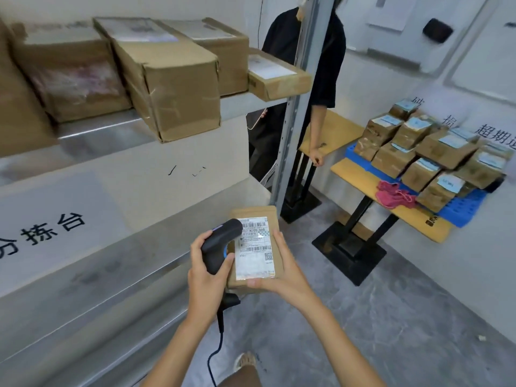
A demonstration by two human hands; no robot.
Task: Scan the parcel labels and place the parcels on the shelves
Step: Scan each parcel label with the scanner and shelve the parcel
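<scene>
One small parcel (255, 248) sits low in the frame's centre, its label (255, 247) facing up. The right hand (282, 270) grips its edge, and the left hand (205, 270) grips one scanner (219, 244) whose nose overlaps the barcode. So close, the read may fail. Upper left, four boxes (167, 82) crowd the shelf (111, 129), one overhanging. About twelve parcels (430, 157) fill the right-hand bench (360, 185).

Matt brown cardboard parcel (255, 247), glossy white paper label (254, 248).

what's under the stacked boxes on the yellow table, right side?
A blue pallet lies under the boxes, on the yellow table. A pink cloth lies beside them. The pallet's middle is covered.
</scene>
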